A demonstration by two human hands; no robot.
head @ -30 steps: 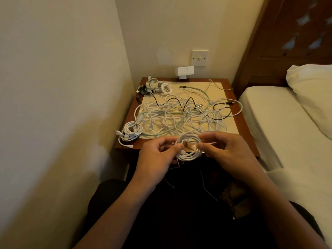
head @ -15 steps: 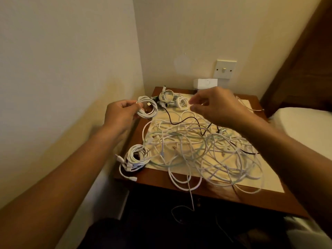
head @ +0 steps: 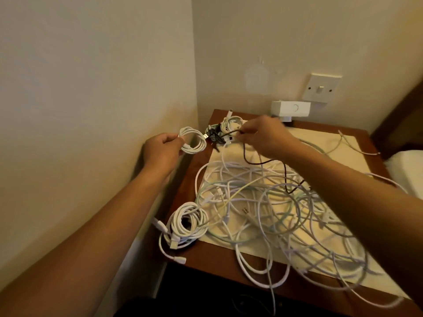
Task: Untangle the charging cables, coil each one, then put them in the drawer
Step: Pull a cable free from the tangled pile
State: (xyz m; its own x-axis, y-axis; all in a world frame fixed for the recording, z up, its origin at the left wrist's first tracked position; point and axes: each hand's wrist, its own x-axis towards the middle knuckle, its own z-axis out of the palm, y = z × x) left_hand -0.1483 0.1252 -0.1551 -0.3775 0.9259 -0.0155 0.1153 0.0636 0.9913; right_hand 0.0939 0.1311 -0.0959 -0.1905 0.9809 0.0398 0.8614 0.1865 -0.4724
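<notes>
Nearest, long white loops spill past the near edge of the cream mat [head: 320, 145] and over the front of the wooden table [head: 217, 255]. They belong to the tangle of charging cables [head: 286, 213], white and pale green strands that cross one another over most of the mat. That mass is the bulk of the work left. Just off the mat's near-left corner lies a bundle of coiled white cables [head: 185, 225], wound and set aside, its plugs sticking out toward the table edge. Further on, left of the mat's far-left corner and above the table's side, the left hand [head: 160, 152] holds a finished white coil [head: 192, 143], with its fingers [head: 176, 140] curled round one side of the loops. Over the mat's far-left corner, the right hand [head: 263, 136] has its fingertips [head: 246, 130] drawn together, apparently pinching the black cable [head: 245, 156], which runs from there back into the tangle; motion blur makes the grip uncertain. Just beyond that corner sits a small heap of coiled cables [head: 229, 123], and beyond the mat's far edge a white plug-in unit [head: 290, 108]. By my reckoning a few cables are coiled, most are not, and nothing is stowed; the drawer is not in view.
</notes>
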